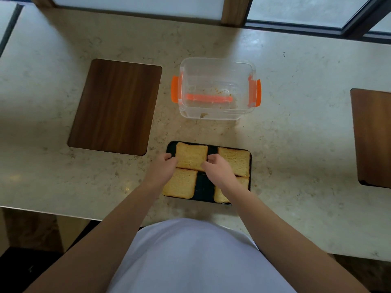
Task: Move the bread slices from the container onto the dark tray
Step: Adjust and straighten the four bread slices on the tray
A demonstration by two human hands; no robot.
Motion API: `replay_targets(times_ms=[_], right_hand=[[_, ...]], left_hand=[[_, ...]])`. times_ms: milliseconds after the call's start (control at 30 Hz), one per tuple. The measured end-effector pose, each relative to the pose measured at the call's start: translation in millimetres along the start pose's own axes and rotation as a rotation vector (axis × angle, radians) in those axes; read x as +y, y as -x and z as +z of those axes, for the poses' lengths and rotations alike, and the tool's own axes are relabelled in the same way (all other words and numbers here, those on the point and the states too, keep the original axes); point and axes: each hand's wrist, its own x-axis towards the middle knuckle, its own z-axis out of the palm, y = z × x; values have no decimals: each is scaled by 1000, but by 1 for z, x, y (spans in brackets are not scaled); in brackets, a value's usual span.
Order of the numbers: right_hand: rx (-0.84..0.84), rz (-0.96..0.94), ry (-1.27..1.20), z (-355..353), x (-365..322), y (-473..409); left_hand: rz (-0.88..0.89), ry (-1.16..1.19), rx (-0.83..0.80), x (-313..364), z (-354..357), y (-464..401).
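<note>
Several golden bread slices lie on the dark tray (203,187) near the counter's front edge. The far-left slice (191,156) is held at its two side edges: my left hand (164,169) pinches its left edge and my right hand (215,169) its right edge. Another slice (236,160) lies far right, one (181,182) near left, and one (220,195) near right is partly hidden by my right forearm. The clear plastic container (215,66) with orange clips stands behind the tray and holds only crumbs.
A dark wooden inlay panel (116,106) is set into the beige stone counter to the left of the container. A second wooden panel (372,136) lies at the right edge. Window frames run along the far side.
</note>
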Motion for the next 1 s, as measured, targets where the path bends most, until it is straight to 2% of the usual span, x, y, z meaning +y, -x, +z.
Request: replay_targets(times_ms=[67, 167, 333, 533, 700, 867, 1000], right_hand=[[35, -48, 40, 4, 7, 11], [-43, -20, 30, 12, 19, 27], [-146, 111, -60, 22, 26, 36], [-172, 142, -87, 27, 27, 36], [-179, 147, -97, 31, 27, 37], [-185, 150, -82, 33, 29, 38], [-183, 153, -97, 30, 32, 38]], left_hand=[[-3, 18, 43, -11, -5, 6], [-46, -3, 93, -28, -9, 14], [-153, 84, 23, -43, -13, 16], [-41, -42, 23, -44, -14, 30], [-32, -79, 3, -46, -12, 31], [-103, -26, 32, -42, -14, 25], [-144, 40, -19, -42, -15, 25]])
